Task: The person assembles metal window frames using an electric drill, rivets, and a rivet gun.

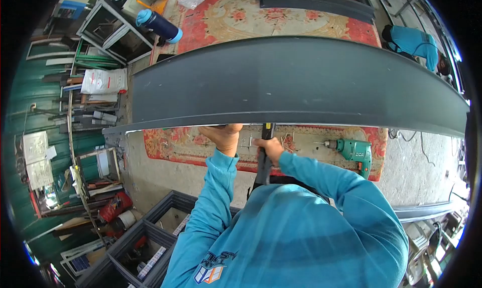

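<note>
Bracing the near edge of a long dark profile (301, 82) with the left hand (223, 136), fingers curled up against its underside, seemingly steadying it. Gripping a dark tool (265, 155) in the right hand (270, 147), fist closed round the handle, tip hidden under the same edge. Lying across a red carpet (226, 17), the profile spanning nearly the whole view. Resting just right, well clear of both hands: a green drill (354, 151). Leaving open room on the carpet strip near the drill; crowding the lower left, grey frames (145, 238).
</note>
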A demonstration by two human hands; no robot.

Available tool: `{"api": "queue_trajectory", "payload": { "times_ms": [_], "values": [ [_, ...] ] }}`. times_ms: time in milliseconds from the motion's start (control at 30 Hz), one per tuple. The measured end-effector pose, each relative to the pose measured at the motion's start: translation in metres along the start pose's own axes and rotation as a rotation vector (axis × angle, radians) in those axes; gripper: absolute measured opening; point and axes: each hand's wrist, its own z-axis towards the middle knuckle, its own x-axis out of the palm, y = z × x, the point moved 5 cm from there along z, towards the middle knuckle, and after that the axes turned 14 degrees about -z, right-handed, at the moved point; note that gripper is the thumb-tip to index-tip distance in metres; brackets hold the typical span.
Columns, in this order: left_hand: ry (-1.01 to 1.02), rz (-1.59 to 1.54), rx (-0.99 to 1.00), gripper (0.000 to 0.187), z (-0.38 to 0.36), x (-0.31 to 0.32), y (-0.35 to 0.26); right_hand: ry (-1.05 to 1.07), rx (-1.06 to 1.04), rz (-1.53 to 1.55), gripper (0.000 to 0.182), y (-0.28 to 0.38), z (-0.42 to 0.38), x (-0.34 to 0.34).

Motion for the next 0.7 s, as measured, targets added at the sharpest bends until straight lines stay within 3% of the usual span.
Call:
{"api": "queue_trajectory", "payload": {
  "times_ms": [33, 100, 233, 300, 367, 433, 500, 600, 667, 700],
  "values": [
    [0.006, -0.010, -0.011, 0.071, -0.003, -0.001, 0.001, -0.002, -0.074, 0.027, 0.024, -0.002, 0.002, 0.005],
    [0.120, 0.051, -0.141, 0.054, -0.001, -0.008, 0.010, 0.038, -0.122, 0.013, 0.023, -0.003, 0.006, -0.003],
    [0.152, 0.060, -0.070, 0.052, 0.004, -0.006, 0.002, 0.143, -0.145, 0.024, 0.026, 0.007, -0.008, -0.030],
    [0.101, 0.046, -0.029, 0.050, 0.006, -0.001, -0.002, 0.149, -0.265, -0.058, 0.031, 0.043, -0.041, -0.044],
    [0.048, 0.031, 0.010, 0.048, 0.007, -0.001, 0.001, -0.004, -0.354, -0.572, 0.040, 0.090, -0.067, -0.074],
    [0.100, -0.078, -0.102, 0.069, 0.005, -0.011, 0.020, -0.187, -0.498, -0.870, 0.047, 0.126, -0.068, -0.104],
    [0.126, -0.095, -0.133, 0.066, 0.006, -0.015, 0.025, -0.555, -0.824, -1.164, 0.050, 0.152, -0.044, -0.134],
    [0.116, -0.132, -0.171, 0.059, 0.007, -0.007, 0.016, -0.632, -0.832, -1.363, 0.047, 0.173, -0.010, -0.162],
    [0.160, -0.129, -0.138, 0.053, 0.012, 0.006, 0.002, -0.917, -0.882, -1.529, 0.041, 0.190, -0.032, -0.166],
    [0.190, -0.119, -0.105, 0.047, 0.012, 0.010, -0.002, -0.920, -0.877, -1.523, 0.041, 0.185, -0.017, -0.175]
  ]
}}
